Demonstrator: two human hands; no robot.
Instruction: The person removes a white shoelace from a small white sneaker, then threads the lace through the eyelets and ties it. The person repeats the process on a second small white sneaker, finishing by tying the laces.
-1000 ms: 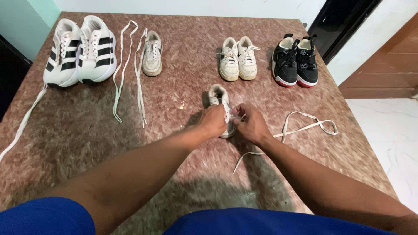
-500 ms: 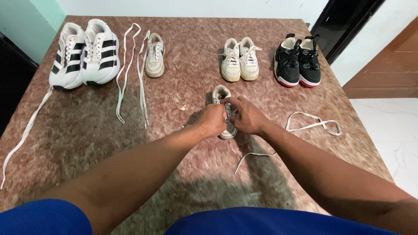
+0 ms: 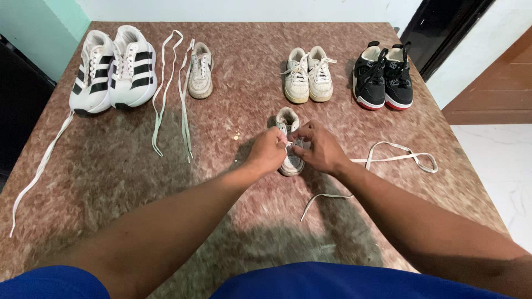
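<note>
The small, worn white child's sneaker [image 3: 290, 149] sits mid-way on the mottled brown stone surface [image 3: 233, 66]; the left hand [image 3: 268, 150] and right hand [image 3: 320, 148] close their fingers on its limp flat white lace [image 3: 388, 158] at the eyelets. The shoe appears light and soft-sided, likely to slide; it is best steadied at the sole while the lace is pinched near its tip.

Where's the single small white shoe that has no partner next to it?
The lone small white shoe stands at the far left of the table in the head view, just right of two loose white laces and the striped white pair.
</note>
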